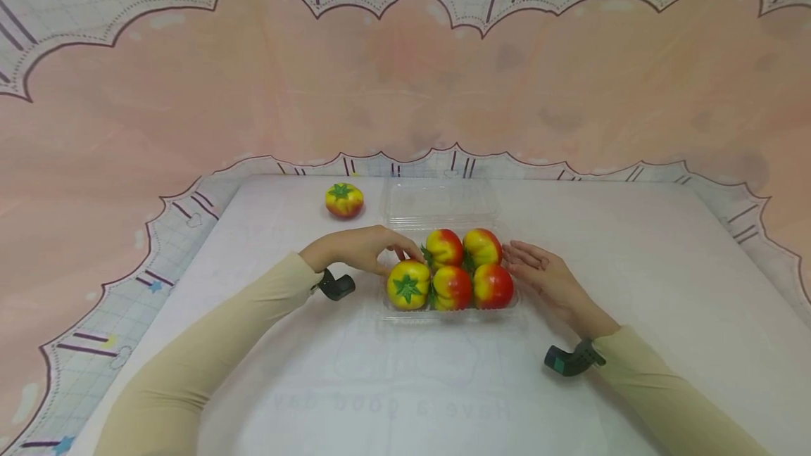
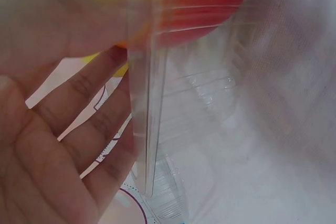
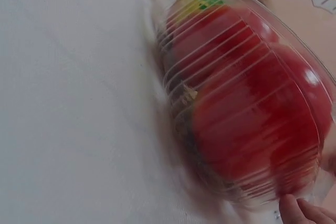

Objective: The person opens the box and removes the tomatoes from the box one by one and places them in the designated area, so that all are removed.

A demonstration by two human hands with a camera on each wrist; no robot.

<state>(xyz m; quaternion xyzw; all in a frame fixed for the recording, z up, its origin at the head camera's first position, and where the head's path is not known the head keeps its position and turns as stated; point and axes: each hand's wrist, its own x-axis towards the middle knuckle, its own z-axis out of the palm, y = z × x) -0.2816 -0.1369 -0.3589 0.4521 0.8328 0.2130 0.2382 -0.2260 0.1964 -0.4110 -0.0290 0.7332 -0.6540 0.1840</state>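
Observation:
A clear plastic clamshell box (image 1: 453, 315) lies with its lid raised back and holds several red-and-yellow tomatoes. Its front row has three, among them the front-left tomato (image 1: 407, 287) with its green leafy top facing up. My left hand (image 1: 364, 248) grips this one, thumb at its left side and fingers reaching behind it. In the left wrist view, the thumb (image 2: 63, 24) crosses yellow and red skin beside the box wall. My right hand (image 1: 548, 276) rests along the box's right end, fingers extended; its fingertips (image 3: 294, 211) are right at the clear wall.
Another tomato (image 1: 344, 200) sits on the white table at the back left, outside the box. The transparent lid (image 1: 441, 203) extends toward the patterned backdrop (image 1: 405, 90). Faint mirrored lettering (image 1: 393, 407) shows on the tablecloth at the front.

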